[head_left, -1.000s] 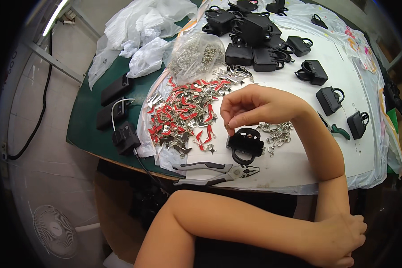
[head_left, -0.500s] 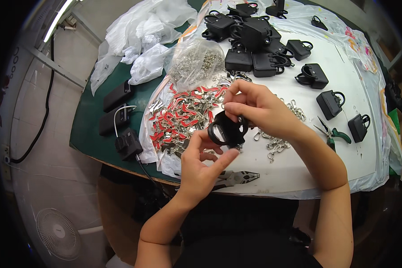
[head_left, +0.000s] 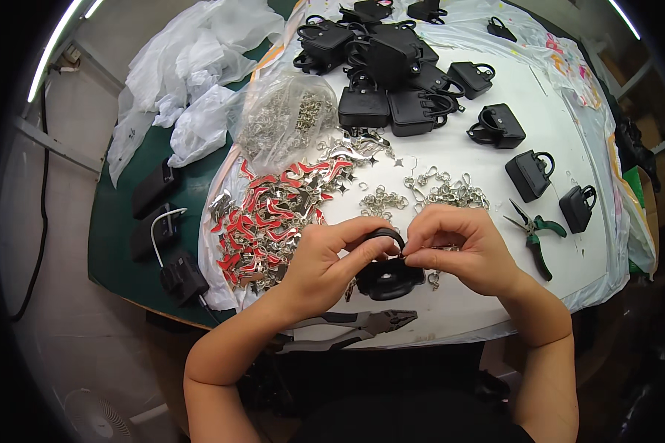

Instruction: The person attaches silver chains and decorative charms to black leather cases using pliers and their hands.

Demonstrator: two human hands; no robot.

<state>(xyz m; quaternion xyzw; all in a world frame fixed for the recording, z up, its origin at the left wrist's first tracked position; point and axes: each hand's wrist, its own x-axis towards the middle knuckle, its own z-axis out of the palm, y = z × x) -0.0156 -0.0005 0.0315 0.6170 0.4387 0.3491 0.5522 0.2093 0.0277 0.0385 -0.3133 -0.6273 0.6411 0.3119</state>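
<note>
Between my two hands is a small black handbag charm point(head_left: 390, 279), held just above the near part of the table. My left hand point(head_left: 340, 255) is closed on its handle and upper edge. The fingertips of my right hand point(head_left: 458, 247) pinch at the bag's top edge; whether a small metal piece is between them I cannot make out. Just below lie grey-handled combination pliers point(head_left: 355, 328). Beyond my hands are loose silver rings point(head_left: 383, 201) and clasp chains point(head_left: 451, 190). Left of them spreads a heap of red and silver high-heel shoe charms point(head_left: 270, 221).
More black mini handbags point(head_left: 391, 59) are piled at the back, with several in a line down the right. Green-handled pliers point(head_left: 538, 235) lie at right. A clear bag of metal fittings point(head_left: 284, 122), white plastic sheeting point(head_left: 185, 63) and black power banks point(head_left: 155, 232) are at left.
The handbag charm has come lower and nearer to me, and my right hand has dropped to its top edge. My left hand now grips from the upper left. The view has shifted too.
</note>
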